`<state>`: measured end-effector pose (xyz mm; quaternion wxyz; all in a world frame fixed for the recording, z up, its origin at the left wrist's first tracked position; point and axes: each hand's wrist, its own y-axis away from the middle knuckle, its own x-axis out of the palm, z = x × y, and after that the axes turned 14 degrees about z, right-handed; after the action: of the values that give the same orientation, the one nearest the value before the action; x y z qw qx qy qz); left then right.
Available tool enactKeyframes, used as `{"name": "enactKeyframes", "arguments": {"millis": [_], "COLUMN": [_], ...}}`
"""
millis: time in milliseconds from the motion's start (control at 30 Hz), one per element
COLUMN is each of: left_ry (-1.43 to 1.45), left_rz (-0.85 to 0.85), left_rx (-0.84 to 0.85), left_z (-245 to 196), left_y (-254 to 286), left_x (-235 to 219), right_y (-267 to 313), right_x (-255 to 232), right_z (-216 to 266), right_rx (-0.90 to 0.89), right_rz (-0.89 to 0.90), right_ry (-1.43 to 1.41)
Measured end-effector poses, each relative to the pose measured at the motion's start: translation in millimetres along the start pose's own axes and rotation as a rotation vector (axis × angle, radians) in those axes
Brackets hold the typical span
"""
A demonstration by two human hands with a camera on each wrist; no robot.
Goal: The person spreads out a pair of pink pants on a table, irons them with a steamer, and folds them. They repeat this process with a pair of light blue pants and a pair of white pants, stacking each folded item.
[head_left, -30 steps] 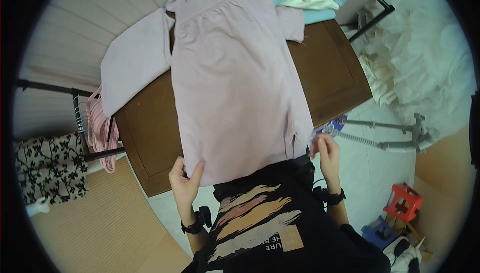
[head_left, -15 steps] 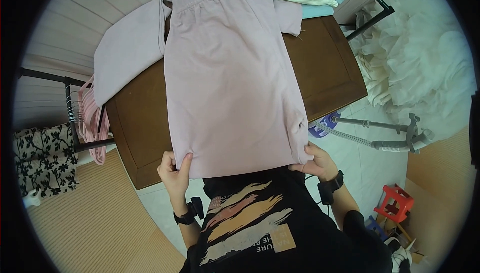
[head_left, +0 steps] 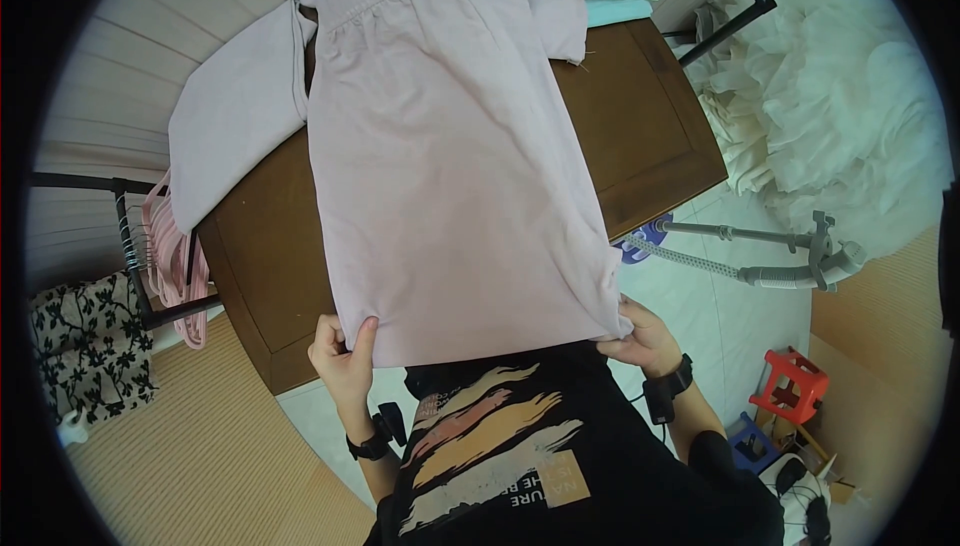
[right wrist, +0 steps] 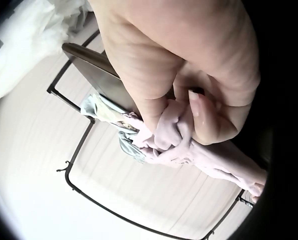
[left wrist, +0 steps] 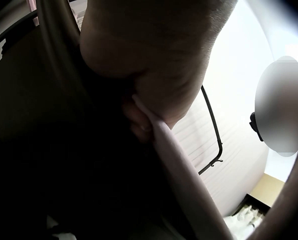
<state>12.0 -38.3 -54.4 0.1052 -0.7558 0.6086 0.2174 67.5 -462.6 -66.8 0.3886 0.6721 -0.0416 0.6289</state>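
Note:
A pale pink garment with a gathered elastic waistband (head_left: 455, 176) lies lengthwise over the table, waistband at the far end, near edge drawn up to the person's waist. At its near left corner my left hand (head_left: 345, 356) pinches the cloth, thumb on top. My right hand (head_left: 645, 338) grips the near right corner, where the fabric bunches. In the right wrist view the thumb and fingers of the right hand (right wrist: 189, 75) squeeze a crumpled fold of the pink cloth (right wrist: 174, 130). The left wrist view is dark, with the garment's edge (left wrist: 184, 170) running out from under the left hand (left wrist: 149, 60).
Under the garment stands a brown wooden table (head_left: 640, 116). A folded pale piece of cloth (head_left: 240, 106) lies on its left, teal clothes (head_left: 610, 11) at the back. Pink hangers (head_left: 175, 266) hang left on a black rack. A grey-handled appliance (head_left: 790, 256) and red stool (head_left: 795, 386) stand right.
My right hand has come in from beside the garment and taken hold of its near right corner. The left hand keeps its corner. The view has shifted slightly.

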Motion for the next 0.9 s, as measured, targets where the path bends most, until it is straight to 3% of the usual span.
{"name": "enactKeyframes", "arguments": {"millis": [67, 100, 167, 200, 267, 300, 367, 400, 467, 500, 600, 667, 733, 800, 900], "left_ry": [-0.004, -0.012, -0.017, -0.016, -0.019, 0.01, 0.037, 0.067, 0.091, 0.091, 0.091, 0.091, 0.092, 0.103, 0.113], "left_rz": [0.012, 0.02, 0.03, 0.034, 0.037, 0.046, 0.06, 0.059, 0.06, 0.036, 0.016, 0.008, 0.012, 0.004, 0.001], "left_rx": [-0.005, 0.003, 0.009, -0.009, -0.021, -0.036, -0.047, -0.069, -0.089, -0.067, -0.031, -0.024, -0.014, -0.029, -0.055], "left_z": [1, 2, 3, 2, -1, -3, -7, -10, -13, -13, -10, -5, 1, -3, -5], "left_y": [1, 0, 0, 1, 0, 0, -1, -1, -2, -2, -4, -3, -1, -2, -3], "left_x": [-1, -1, -2, -3, -6, -7, -7, -7, -4, -2, 0, -1, -1, 0, 1], "right_y": [4, 6, 9, 10, 5, -2, -17, -19, -23, -27, -46, -52, -52, -45, -29], "right_x": [-6, -6, 6, 9, 14, 8, -11, -8, 5, 20, 56, 54, 49, 53, 47], "right_z": [9, 10, 11, 9, 7, 4, -5, -4, -2, -2, -1, 0, 5, 14, 28], "right_rx": [0.041, 0.04, -0.035, -0.036, -0.075, -0.077, -0.663, -0.668, -0.945, -0.989, -0.919, -0.952, -1.117, -1.13, -0.891], "right_rz": [0.297, 0.295, 0.121, 0.119, 0.011, 0.013, -0.557, -0.559, -0.52, -0.545, -0.579, -0.585, -0.551, -0.529, -0.447], "right_ry": [-0.187, -0.187, 0.025, 0.022, 0.4, 0.4, 1.257, 1.257, 1.616, 1.683, 1.832, 1.801, 1.702, 1.599, 1.079]}}
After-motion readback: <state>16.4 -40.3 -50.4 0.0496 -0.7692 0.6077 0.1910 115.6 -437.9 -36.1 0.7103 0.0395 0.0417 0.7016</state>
